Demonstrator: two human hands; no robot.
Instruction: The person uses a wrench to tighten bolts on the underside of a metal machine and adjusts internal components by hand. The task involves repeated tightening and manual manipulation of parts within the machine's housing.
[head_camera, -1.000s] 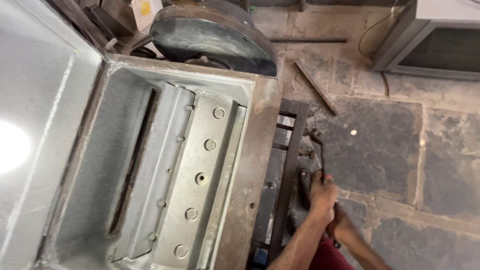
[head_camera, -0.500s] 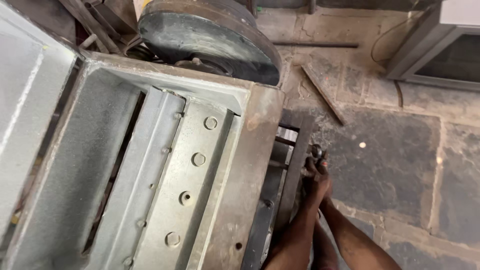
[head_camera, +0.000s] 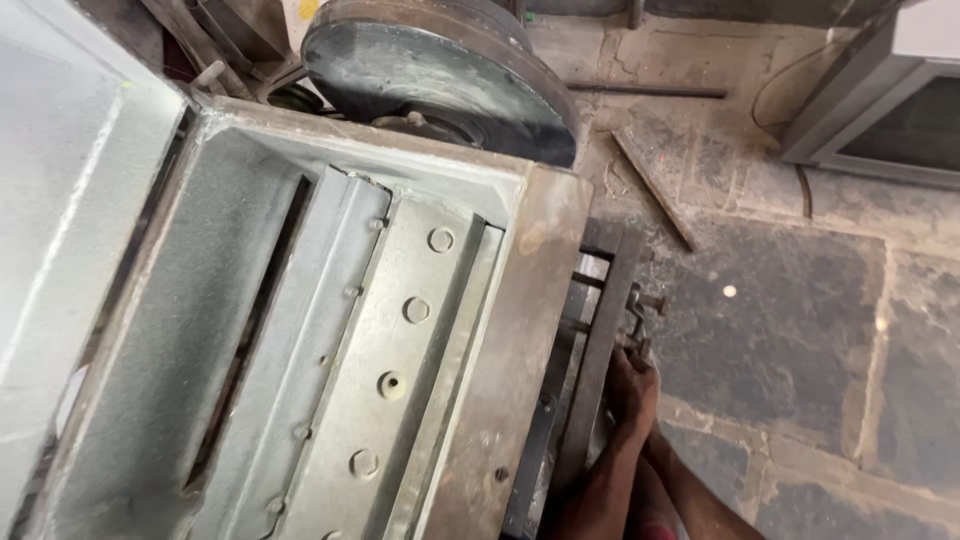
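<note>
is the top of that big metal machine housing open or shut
Open. The metal housing has no cover over it: the view goes straight down to the bolted blade plate inside.

Matt grey metal housing (head_camera: 300, 330), rusty frame (head_camera: 600, 340) — perhaps steel, rough stone floor (head_camera: 800, 330)

grey metal machine (head_camera: 300, 330) with a paler silver plate (head_camera: 400, 340) dotted by round bolt heads; its rim (head_camera: 520, 330) is rust-brown. dark grey, dusty wheel (head_camera: 440, 75). blackish frame (head_camera: 600, 340). floor (head_camera: 800, 330) of mottled dark grey stone slabs with pale tan joints.
</note>
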